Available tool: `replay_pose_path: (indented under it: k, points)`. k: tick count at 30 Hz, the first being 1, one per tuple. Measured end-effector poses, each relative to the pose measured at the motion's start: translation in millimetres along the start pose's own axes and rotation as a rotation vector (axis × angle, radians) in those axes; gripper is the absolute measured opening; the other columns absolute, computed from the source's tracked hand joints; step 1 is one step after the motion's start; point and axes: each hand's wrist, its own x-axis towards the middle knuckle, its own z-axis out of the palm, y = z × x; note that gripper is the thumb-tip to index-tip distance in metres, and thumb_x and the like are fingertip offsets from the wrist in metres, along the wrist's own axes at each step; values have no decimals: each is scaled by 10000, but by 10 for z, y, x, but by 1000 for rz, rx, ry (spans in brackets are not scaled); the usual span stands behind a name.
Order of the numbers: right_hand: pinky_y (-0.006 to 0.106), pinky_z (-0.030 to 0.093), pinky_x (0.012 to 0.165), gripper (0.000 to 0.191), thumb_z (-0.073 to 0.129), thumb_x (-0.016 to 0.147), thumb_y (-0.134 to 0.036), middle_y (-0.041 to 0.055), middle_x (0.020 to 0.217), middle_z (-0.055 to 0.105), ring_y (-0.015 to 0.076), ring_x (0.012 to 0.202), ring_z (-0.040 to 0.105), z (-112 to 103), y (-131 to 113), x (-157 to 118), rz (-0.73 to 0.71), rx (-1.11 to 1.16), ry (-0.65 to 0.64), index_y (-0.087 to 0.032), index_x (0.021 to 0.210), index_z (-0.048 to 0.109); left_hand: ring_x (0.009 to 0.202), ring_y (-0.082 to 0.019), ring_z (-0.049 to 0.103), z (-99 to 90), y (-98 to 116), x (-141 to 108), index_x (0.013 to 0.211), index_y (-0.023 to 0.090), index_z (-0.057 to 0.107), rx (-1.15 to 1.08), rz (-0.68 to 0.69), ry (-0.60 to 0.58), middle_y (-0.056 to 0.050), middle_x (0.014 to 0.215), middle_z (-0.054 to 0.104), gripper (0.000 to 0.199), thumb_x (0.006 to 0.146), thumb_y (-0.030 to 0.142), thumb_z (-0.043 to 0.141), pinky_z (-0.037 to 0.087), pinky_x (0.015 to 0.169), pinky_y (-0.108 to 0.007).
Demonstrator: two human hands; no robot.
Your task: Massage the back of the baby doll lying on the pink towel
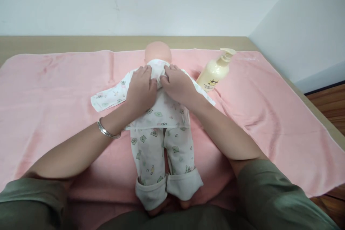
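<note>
A baby doll (pixel 158 51) lies on a pink cloth, its smooth head pointing away from me and no face showing. It wears a white printed top (pixel 167 115) and matching trousers (pixel 151 154) with turned-up cuffs. Both my left hand (pixel 142 88) and my right hand (pixel 178 82) rest on the top's upper part, just below the head. The fingers of each hand are bent and closed on the fabric near the collar, with the thumbs towards each other. The sleeves spread out to either side.
A cream pump bottle (pixel 214 73) leans at the right of the doll, beside the right sleeve. The wrinkled pink cloth (pixel 54 115) covers most of the wooden table (pixel 81 42). White walls stand behind and at the right.
</note>
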Motion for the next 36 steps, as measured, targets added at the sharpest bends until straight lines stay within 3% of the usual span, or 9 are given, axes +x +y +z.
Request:
replay_pose_path:
  k: [4,7,11,15,19,22,26,32,36]
  points:
    - [487,475,1224,458,294,1079,-273,209,1371,671,336,1361,576,3,147,157,43,28,29,-56,1302,628,1647,-379,337,30,136,-179,1562,45,479,57,44,-39,-210,1703,447,599,1055,304,290,253,1391,-607]
    - [519,440,1265,501,266,1094,-241,245,1417,652,366,1404,573,56,68,74,12,-61,52,12,1358,609,1616,-366,396,-1,123,-106,1502,47,538,45,28,-38,-216,1670,487,572,1037,286,306,296,1381,-576]
    - [579,386,1330,535,333,1080,-185,273,1601,533,423,1554,474,122,-185,-213,-92,-161,75,57,1514,533,1306,-340,654,-71,-27,139,1131,179,676,-28,-101,-25,-167,1308,725,346,978,256,375,504,1211,-525]
    - [564,334,1384,582,388,1080,-177,263,1698,425,395,1649,361,107,-293,-318,-101,-123,31,43,1618,432,1050,-311,693,-61,-121,234,879,235,606,-105,-185,27,-114,1019,727,231,979,273,402,574,1016,-502]
    - [555,367,1358,552,340,1117,-259,248,1631,512,368,1592,435,16,-103,-83,-14,10,5,35,1554,505,1323,-344,641,25,-40,74,1182,187,670,-32,-96,63,-171,1315,715,365,1007,283,364,482,1217,-535]
    - [529,420,1310,533,370,1120,-324,254,1499,614,365,1480,540,-26,88,115,89,100,26,36,1441,596,1604,-372,411,64,73,-116,1508,73,539,46,20,35,-215,1644,515,572,1039,327,330,285,1376,-578]
    - [511,400,1322,554,354,1127,-338,267,1504,606,372,1491,534,0,130,150,87,90,25,47,1446,591,1667,-362,310,68,53,-159,1598,61,456,26,69,-33,-206,1734,402,639,1070,391,312,209,1408,-591]
    - [557,291,1400,636,387,1092,-262,305,1701,392,426,1644,354,127,-229,-232,-28,-91,54,102,1613,396,1381,-337,617,143,-272,168,1214,191,665,-147,22,83,-172,1334,708,424,1068,397,324,432,1275,-564]
    - [590,315,1391,629,422,1062,-231,267,1719,388,424,1658,328,76,-289,-290,-85,-59,24,60,1620,417,1178,-336,682,171,-253,174,1013,214,635,-149,-14,145,-145,1105,723,316,1029,336,344,510,1153,-569]
